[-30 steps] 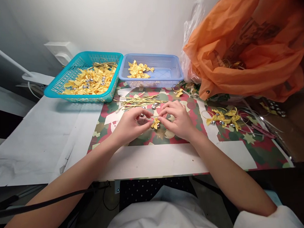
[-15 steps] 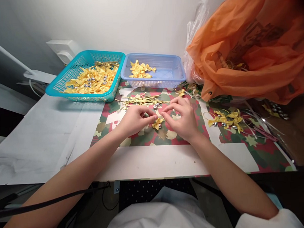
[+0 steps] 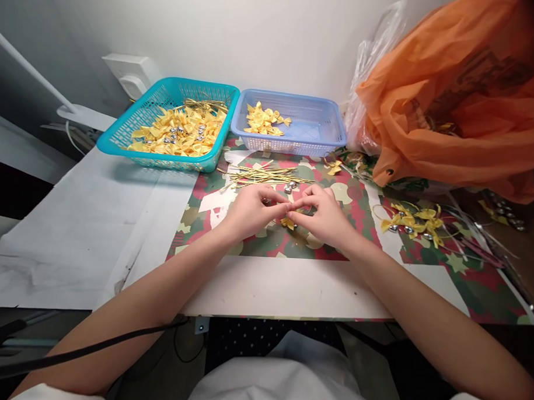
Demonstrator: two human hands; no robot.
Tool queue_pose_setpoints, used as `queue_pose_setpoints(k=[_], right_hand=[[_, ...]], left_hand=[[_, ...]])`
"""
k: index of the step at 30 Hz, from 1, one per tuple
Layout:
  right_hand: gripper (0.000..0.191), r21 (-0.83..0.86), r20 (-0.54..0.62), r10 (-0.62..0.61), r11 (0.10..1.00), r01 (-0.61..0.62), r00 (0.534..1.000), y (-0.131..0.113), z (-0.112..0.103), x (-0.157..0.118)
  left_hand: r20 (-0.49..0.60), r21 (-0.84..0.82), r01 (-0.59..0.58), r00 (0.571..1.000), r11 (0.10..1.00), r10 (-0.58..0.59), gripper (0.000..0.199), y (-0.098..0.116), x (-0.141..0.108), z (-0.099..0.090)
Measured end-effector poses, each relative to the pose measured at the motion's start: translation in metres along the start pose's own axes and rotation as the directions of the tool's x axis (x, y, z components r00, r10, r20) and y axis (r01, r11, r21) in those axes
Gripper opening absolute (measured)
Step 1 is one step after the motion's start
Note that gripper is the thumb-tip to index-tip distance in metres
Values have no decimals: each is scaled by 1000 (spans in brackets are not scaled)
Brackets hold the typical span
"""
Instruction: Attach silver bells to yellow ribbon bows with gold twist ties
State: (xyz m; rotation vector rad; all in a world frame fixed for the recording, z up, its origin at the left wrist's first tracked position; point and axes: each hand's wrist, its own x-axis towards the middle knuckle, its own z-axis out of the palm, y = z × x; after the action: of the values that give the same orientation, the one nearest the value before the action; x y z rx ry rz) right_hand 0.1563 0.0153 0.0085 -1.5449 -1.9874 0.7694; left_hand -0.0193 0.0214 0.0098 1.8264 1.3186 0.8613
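Note:
Above the patterned paper, my left hand [image 3: 253,212] and my right hand [image 3: 326,216] meet at the fingertips. Both are pinched closed at a small yellow bow [image 3: 287,223] with a silver bell, which hangs just under the fingers. What each fingertip grips is too small to make out. Just beyond the fingers lie loose silver bells [image 3: 290,187] and a bundle of gold twist ties [image 3: 266,175].
A teal basket [image 3: 164,163] of yellow bows, bells and ties stands back left, beside a blue basket [image 3: 291,145] with bows. An orange bag [image 3: 423,153] fills the back right. Bows with bells [image 3: 414,221] lie at right.
My hands have come together, and my right fingertips now meet my left ones over the bow. The whole view has shifted and tilted slightly.

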Motion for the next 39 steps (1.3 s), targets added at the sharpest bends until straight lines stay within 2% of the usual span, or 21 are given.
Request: queue_pose_setpoints(k=[7,16,22,39], right_hand=[[21,36,107,66,997,-70,992,-3,-1,3],[18,-40,67,11,999,-8,998,1,4,4],[17,-71,73,23,997,-18,997,2,4,3],[16,-134,51,3,991,4,999,5,5,1]], left_hand=[[-52,76,-30,998,997,34,12,2,-1,2],[-65,135,-44,996,990,53,13,2,-1,2],[-52,169,-84,994,982,94,14,2,-1,2],[-116,258,-167,973,952,202,16,-3,3,5]])
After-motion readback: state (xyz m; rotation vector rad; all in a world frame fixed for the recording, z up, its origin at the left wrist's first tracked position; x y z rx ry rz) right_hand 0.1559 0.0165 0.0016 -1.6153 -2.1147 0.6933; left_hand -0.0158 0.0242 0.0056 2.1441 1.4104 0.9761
